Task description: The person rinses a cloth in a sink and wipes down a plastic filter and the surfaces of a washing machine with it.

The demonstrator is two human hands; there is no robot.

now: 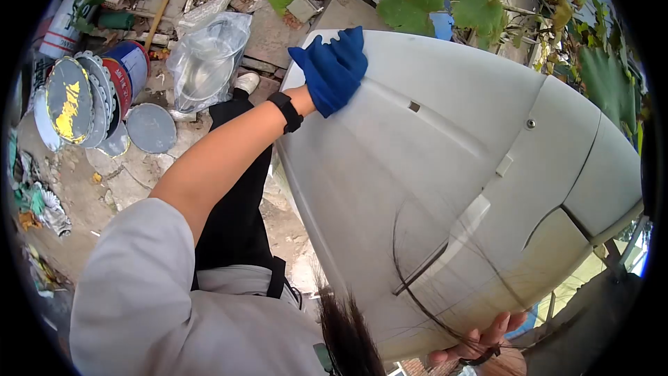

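A large off-white plastic casing (390,160) fills the middle and right of the view, with grooves, a small square hole, a screw and a long slot on its face. My left hand (330,69) is closed on a blue cloth (334,73), which presses against the casing near its upper left edge. The cloth covers most of the fingers; a black band circles that wrist. At the casing's lower edge, my right hand (487,341) has its fingers bent against the rim, gripping it. Part of this hand is cut off by the frame's edge.
Paint buckets (127,69) and round grey lids (151,128) stand and lie on the left. A clear plastic bag (209,63) holds metal-looking pans near my shoe (247,83). Rubbish litters the ground. Vine leaves (480,10) hang at the upper right. Strands of dark hair cross the view.
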